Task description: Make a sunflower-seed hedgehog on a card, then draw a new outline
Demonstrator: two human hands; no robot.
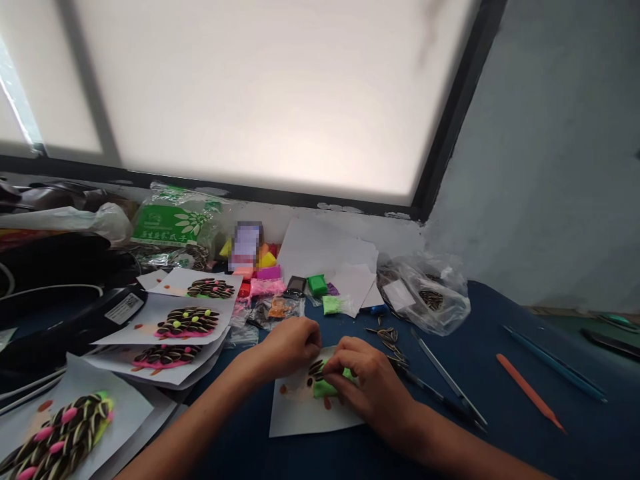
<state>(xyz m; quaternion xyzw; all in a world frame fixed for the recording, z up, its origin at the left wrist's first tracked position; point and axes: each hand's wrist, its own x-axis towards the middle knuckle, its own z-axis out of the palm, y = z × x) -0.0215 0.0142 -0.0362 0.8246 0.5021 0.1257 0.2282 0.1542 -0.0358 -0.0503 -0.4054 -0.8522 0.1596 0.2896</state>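
Observation:
A white paper sheet (295, 420) lies on the dark blue table in front of me. On it are a flattened patch of light green clay (325, 389), a few striped sunflower seeds (316, 369) and small brown clay pieces. My left hand (290, 347) is curled closed at the sheet's upper edge; anything in its fingers is hidden. Over the green clay, my right hand (367, 380) has thumb and fingertips drawn together. Whether a seed sits between them I cannot make out. Loose sunflower seeds (389, 337) lie just beyond the right hand.
Finished seed-and-clay pictures (75, 427) are stacked at left. Packets of coloured clay (267, 287) and a green seed bag (173, 223) stand behind. At right are a clear bag of seeds (430, 297), pens (447, 377), an orange tool (530, 392) and a blue stick (555, 363).

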